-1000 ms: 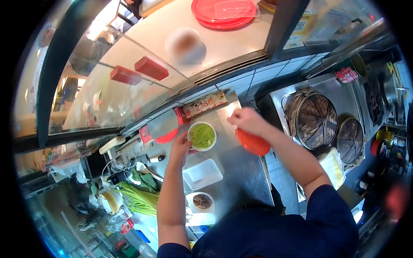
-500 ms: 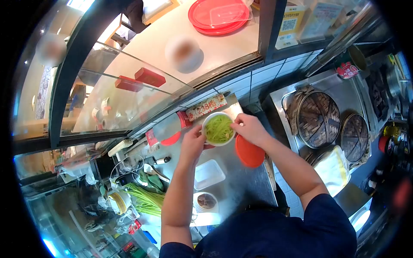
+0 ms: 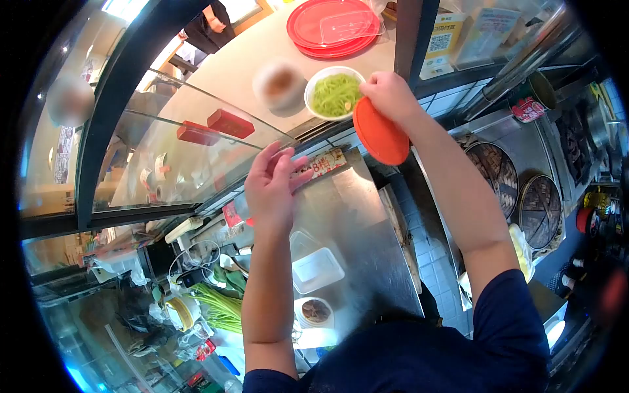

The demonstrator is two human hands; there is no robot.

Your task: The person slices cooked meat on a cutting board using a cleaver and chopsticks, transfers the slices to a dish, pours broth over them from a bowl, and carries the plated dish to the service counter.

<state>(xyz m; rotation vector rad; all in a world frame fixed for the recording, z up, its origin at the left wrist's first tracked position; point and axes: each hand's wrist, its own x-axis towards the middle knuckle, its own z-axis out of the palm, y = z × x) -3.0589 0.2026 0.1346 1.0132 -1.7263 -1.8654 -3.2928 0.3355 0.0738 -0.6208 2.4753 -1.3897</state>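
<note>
A white bowl (image 3: 309, 105) filled with thin green noodle-like strands (image 3: 336, 95) is over the edge of the pale counter. My right hand (image 3: 390, 98) is closed at the bowl's right rim, thumb and fingers pinched there. From the same hand hangs a round red plate (image 3: 381, 134), tilted on edge. My left hand (image 3: 272, 187) is empty, its fingers spread, beside the glass partition and apart from the bowl. Whether the bowl's base touches the counter, I cannot tell.
Red trays (image 3: 298, 33) and a blurred white bowl (image 3: 280, 85) sit on the pale counter (image 3: 223, 85). Below, the steel worktop (image 3: 360, 249) holds a clear plastic container (image 3: 319, 270) and a small bowl (image 3: 314, 313). Bamboo steamers (image 3: 540, 209) stand at right, green stalks (image 3: 219, 304) at left.
The bowl has moved up and away from me, over the counter edge. My left hand has let go of it and opened. The red plate has moved along with my right hand.
</note>
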